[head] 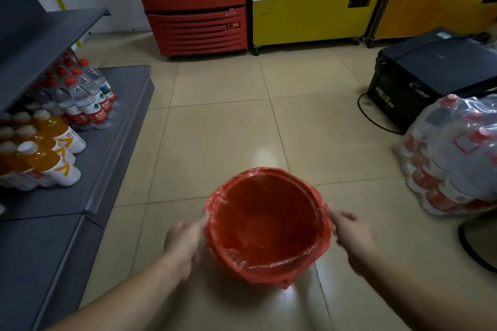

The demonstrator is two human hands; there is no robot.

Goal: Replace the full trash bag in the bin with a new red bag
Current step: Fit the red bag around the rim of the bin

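Note:
A round bin [285, 281] stands on the tiled floor just in front of me. A thin red bag [266, 223] lines it, its edge folded over the rim all round. The bag looks empty inside. My left hand [184, 240] is at the bin's left side, fingertips touching the folded bag edge. My right hand [349, 234] is at the right side, fingers on the bag at the rim. No full trash bag is in view.
A grey shelf [88, 169] with water and orange drink bottles runs along the left. A red fridge [196, 2] and yellow fridges [314, 0] stand at the back. A black box [430, 72] and a wrapped bottle pack [451, 156] sit at the right.

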